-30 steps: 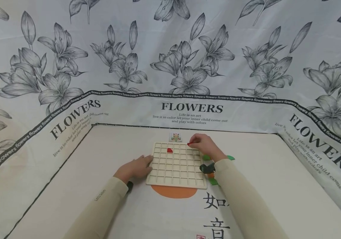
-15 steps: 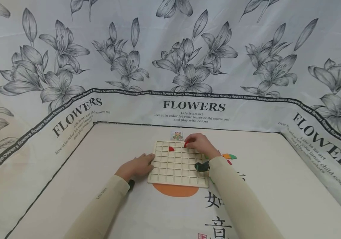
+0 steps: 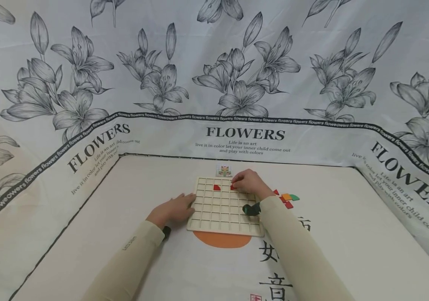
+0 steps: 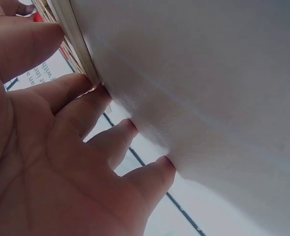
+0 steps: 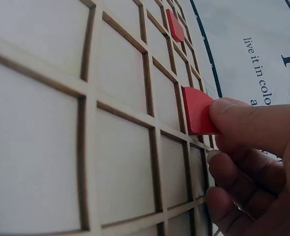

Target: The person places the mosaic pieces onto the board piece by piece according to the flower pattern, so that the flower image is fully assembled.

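A pale wooden grid board (image 3: 214, 214) lies on the table, divided into square cells by thin raised strips. My right hand (image 3: 250, 182) pinches a red quarter-circle tile (image 5: 198, 112) at a cell in the board's upper part, its straight edges along the strips in the right wrist view. Another red tile (image 3: 217, 187) sits in a cell to the left. At the board's left edge rests my left hand (image 3: 173, 207), and its fingertips touch the table and the board's side in the left wrist view. Whether the pinched tile lies flat cannot be told.
Behind the board is a small picture card (image 3: 224, 170) with a coloured pattern. Loose orange (image 3: 286, 197), green (image 3: 294, 197) and red tiles (image 3: 289, 205) lie to the right, partly behind the right forearm. Cloth printed with flowers (image 3: 241, 98) rises behind the table.
My right hand has brought the red tile from the board's top edge down and slightly left onto a cell. The left hand stays at the board's edge.
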`<action>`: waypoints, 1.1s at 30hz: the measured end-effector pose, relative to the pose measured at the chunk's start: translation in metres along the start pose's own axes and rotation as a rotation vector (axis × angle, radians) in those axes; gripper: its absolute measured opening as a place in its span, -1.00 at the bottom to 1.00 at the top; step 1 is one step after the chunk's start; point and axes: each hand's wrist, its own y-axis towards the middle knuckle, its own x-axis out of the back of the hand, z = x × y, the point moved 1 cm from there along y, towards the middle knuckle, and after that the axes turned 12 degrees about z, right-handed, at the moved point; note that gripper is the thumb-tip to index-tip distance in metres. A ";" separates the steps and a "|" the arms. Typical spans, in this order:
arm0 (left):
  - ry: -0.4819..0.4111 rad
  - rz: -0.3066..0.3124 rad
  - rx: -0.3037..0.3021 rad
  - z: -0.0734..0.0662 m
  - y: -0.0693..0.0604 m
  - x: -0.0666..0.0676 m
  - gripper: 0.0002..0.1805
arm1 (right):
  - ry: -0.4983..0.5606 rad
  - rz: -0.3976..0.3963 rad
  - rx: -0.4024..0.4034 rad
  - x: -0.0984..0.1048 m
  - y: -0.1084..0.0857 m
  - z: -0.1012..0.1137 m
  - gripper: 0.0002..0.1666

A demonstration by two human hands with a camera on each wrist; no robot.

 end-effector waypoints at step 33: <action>-0.023 -0.021 -0.001 -0.004 -0.002 -0.001 -0.38 | -0.364 0.095 0.027 -0.001 -0.007 0.010 -0.69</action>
